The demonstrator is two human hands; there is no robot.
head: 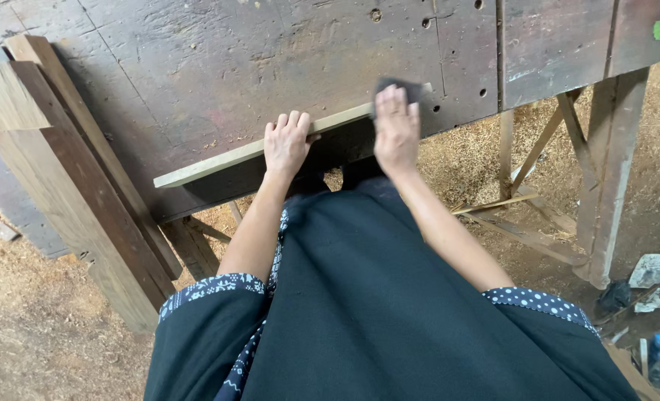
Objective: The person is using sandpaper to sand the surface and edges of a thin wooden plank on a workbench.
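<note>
Strip [218,161] of pale wood is lying along the near edge of the workbench [196,74], running from left of centre up toward the upper middle of the frame.

Head view, hands: the left hand [286,142] is pressing flat on the strip near its middle, fingers extended over the top and draped onto the bench, palm bearing down rather than closing round anything. The right hand [396,128] is lying on a dark sanding pad [397,90] at the strip's far end, fingers spread over the pad and pinning it to the wood; most of the pad is hidden beneath the hand, so only its upper edge is showing.

Head view, surroundings: the workbench is a dark, worn board with drilled holes toward the upper right. Planks [70,171] are leaning at the left of the frame. A timber trestle [605,171] is supporting the bench at the right. Sawdust [47,341] is covering the floor at lower left and under the bench. Scraps of litter are sitting at the lower right edge. The person's dark garment is filling the lower centre.

Judgement: the step in hand appears to be abrading the strip's upper face or edge, with the left hand serving as the clamp. The next move would call for steady downward hold from the left hand while the pad is travelling along the strip, keeping clear of the left fingers.
</note>
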